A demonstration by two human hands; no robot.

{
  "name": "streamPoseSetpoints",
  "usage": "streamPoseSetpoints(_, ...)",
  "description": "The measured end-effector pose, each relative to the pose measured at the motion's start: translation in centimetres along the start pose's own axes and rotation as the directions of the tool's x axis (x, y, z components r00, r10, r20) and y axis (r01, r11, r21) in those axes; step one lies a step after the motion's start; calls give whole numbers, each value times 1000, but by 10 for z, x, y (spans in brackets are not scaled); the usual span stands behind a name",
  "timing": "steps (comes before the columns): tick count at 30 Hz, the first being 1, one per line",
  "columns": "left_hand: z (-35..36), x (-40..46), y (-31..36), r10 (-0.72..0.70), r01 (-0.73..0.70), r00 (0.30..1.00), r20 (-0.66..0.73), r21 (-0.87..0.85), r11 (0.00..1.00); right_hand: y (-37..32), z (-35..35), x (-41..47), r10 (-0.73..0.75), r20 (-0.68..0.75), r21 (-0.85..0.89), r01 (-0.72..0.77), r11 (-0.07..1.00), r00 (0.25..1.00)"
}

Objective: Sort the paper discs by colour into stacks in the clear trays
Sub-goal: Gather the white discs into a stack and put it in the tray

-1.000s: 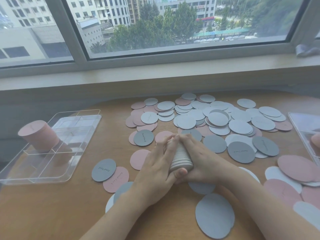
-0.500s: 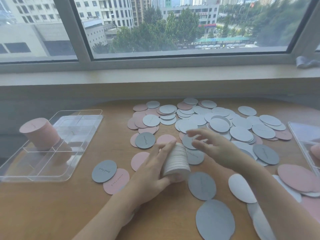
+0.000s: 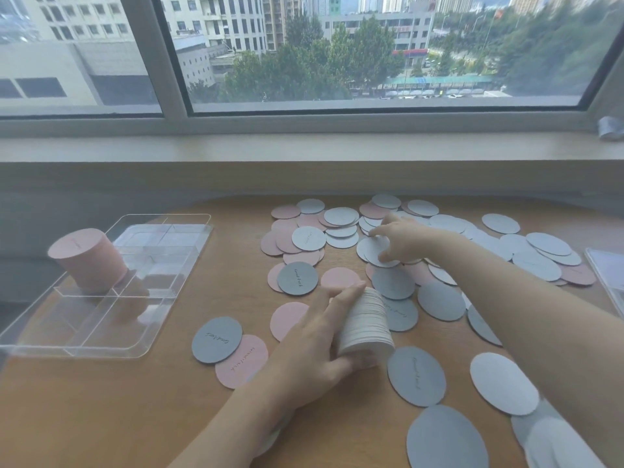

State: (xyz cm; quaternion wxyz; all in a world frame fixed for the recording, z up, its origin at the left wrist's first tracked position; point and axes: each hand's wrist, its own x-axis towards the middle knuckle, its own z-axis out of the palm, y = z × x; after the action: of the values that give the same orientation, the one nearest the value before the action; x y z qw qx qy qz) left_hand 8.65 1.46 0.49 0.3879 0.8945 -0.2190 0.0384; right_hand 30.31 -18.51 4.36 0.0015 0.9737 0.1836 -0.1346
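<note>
- Many paper discs (image 3: 341, 216), pale grey, dark grey and pink, lie scattered and overlapping across the wooden tabletop (image 3: 135, 400), ahead of and to the right of both hands.
- One clear tray (image 3: 111, 349) with dividers sits well to the left of the left grip; a tall pink stack (image 3: 88, 260) stands in its far left compartment.
- A second clear tray (image 3: 607, 275) is cut off at the right edge of the view; what it holds cannot be made out.
- The left hand (image 3: 314, 346) has its fingers curled over a thick pale stack (image 3: 366, 324) lying on its side; this grip is holding the stack, which rests over a few dark grey discs.
- The right hand (image 3: 400, 241) reaches forward, beyond the stack, into the pile; its fingertips (image 3: 383, 257) pinch the rim of a pale grey disc (image 3: 373, 249), a narrow grip, with more pale discs directly under it.
- The right forearm covers part of the discs on the right side.
- Left of the left grip, a dark grey disc (image 3: 216, 340) overlaps a pink disc (image 3: 241, 361); both carry small script too fine to read.
- Just right of the stack lies another dark grey disc (image 3: 416, 375), and further right a pale one (image 3: 503, 383).
- A window (image 3: 371, 52) runs above the sill beyond the tabletop.
</note>
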Motion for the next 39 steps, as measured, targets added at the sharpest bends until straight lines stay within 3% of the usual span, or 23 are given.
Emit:
streamPoseSetpoints(5, 0, -1, -1, 1, -1, 1000, -2, 25, 1000, -1, 2, 0, 2, -85, 140, 10, 990, 996)
streamPoseSetpoints(10, 0, 0, -1, -4, 4, 1000, -11, -20, 1000, -13, 2, -25, 51, -341, 309, 61, 949, 939)
streamPoseSetpoints(13, 1, 0, -2, -30, 29, 999, -20, -67, 997, -19, 5, -54, 89, -469, 549, 211, 809, 879)
streamPoseSetpoints(17, 4, 0, -5, -80, 75, 996, -36, -125, 989, -34, 19, -108, 0, -473, 738, 396, 546, 881)
streamPoseSetpoints(20, 5, 0, -8, -128, 120, 991, -40, -165, 979, -48, 35, -139, -110, -424, 801, 429, 418, 899)
streamPoseSetpoints(23, 5, 0, -9, -142, 135, 989, -29, -159, 978, -54, 42, -149, -91, -393, 858, 400, 323, 915)
streamPoseSetpoints(26, 6, -1, -7, -137, 137, 991, 5, -97, 986, -57, 50, -144, -134, -323, 857, 350, 378, 937)
streamPoseSetpoints(31, 8, -2, -8, -110, 110, 994, 9, -21, 994, -65, 63, -140, -234, -305, 629, 380, 678, 923)
streamPoseSetpoints(33, 10, -1, -9, -118, 118, 993, -10, -23, 993, -62, 63, -141, -227, -325, 612, 387, 690, 918)
streamPoseSetpoints(36, 9, -1, -10, -133, 132, 991, -33, -25, 991, -54, 59, -149, -305, -278, 675, 411, 613, 911)
streamPoseSetpoints(39, 6, 0, -9, -115, 119, 990, -76, 42, 992, -46, 56, -156, -364, -230, 652, 421, 631, 903)
